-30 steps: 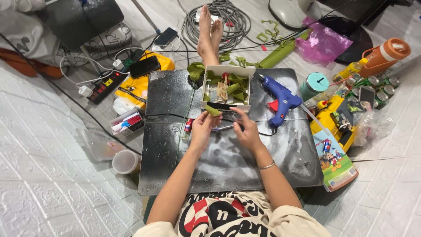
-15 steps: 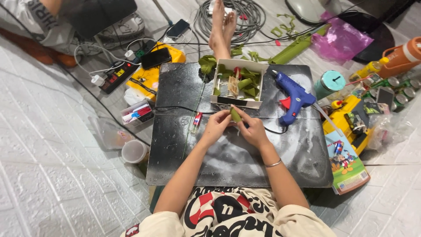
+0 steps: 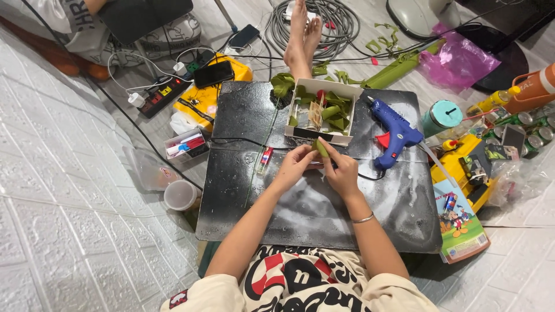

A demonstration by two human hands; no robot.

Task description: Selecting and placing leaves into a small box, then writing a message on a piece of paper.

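Note:
Over the black board (image 3: pixel 324 214), my left hand (image 3: pixel 295 164) and my right hand (image 3: pixel 342 170) meet around a small green piece (image 3: pixel 321 147) pinched between the fingers of both. Just beyond the hands stands a white box (image 3: pixel 324 111) filled with green leaf-like pieces. A blue glue gun (image 3: pixel 396 134) lies on the board to the right of the box. A small red and white lighter (image 3: pixel 265 158) lies left of my left hand. My bare feet (image 3: pixel 300 34) stretch out past the far edge of the board.
A coil of grey cable (image 3: pixel 341 20) lies by the feet. A power strip (image 3: pixel 159 95), a phone on a yellow item (image 3: pixel 215 74), and a marker box (image 3: pixel 186 144) sit left. A teal cup (image 3: pixel 442 115), cans, and an orange bottle (image 3: pixel 535 89) crowd the right.
The view has shifted and the hands have stayed together at the board's middle. The green piece is now held upright between both hands, closer to the white box.

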